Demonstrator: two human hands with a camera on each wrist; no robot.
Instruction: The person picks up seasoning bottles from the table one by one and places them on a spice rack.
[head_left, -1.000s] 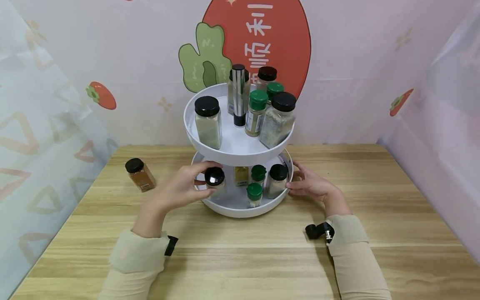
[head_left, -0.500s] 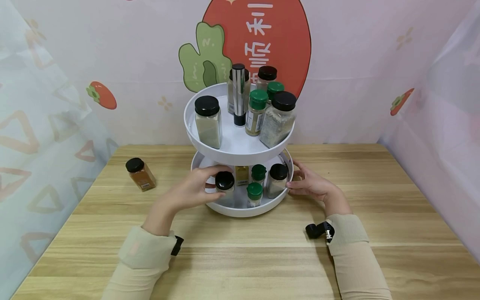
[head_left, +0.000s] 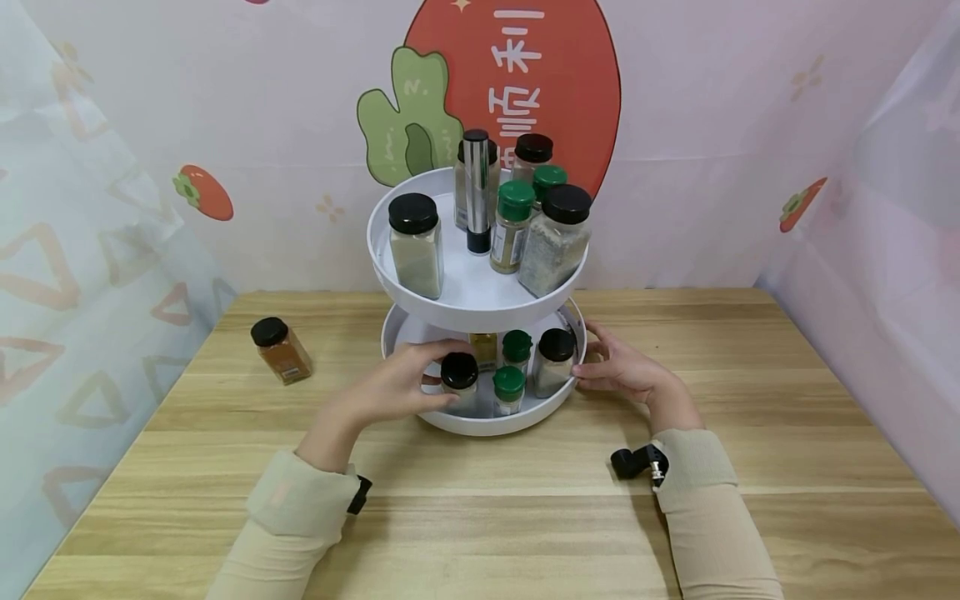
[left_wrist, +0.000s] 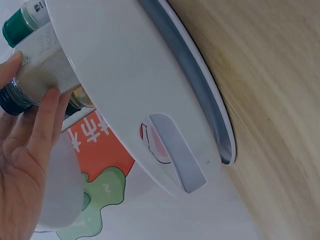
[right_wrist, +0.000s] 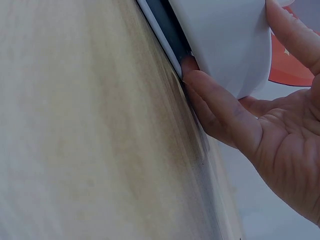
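On the lower tray (head_left: 486, 427) of a white two-tier spice rack, a clear jar with a black lid (head_left: 459, 370) stands at the front left. My left hand (head_left: 397, 387) pinches this spice jar between thumb and fingers. In the left wrist view, pale powder shows inside the jar (left_wrist: 42, 67), with the thumb on one side and fingers on the other. My right hand (head_left: 618, 367) grips the right side of the lower tray. The right wrist view shows its fingers at the white tray wall (right_wrist: 227, 45), close to the table.
Green-capped jars (head_left: 509, 385), another black-lidded jar (head_left: 555, 362) and a yellow-labelled container (head_left: 483, 350) share the lower tray. The upper tray (head_left: 480, 317) bears several jars and a silver tube (head_left: 477, 187). An orange-brown spice jar (head_left: 285, 354) stands on the wooden table (head_left: 525, 525) at left.
My left hand has moved right and slightly toward me with the black-lidded spice jar, bringing it close to the green-capped jars. The right hand has stayed at the tray's side.
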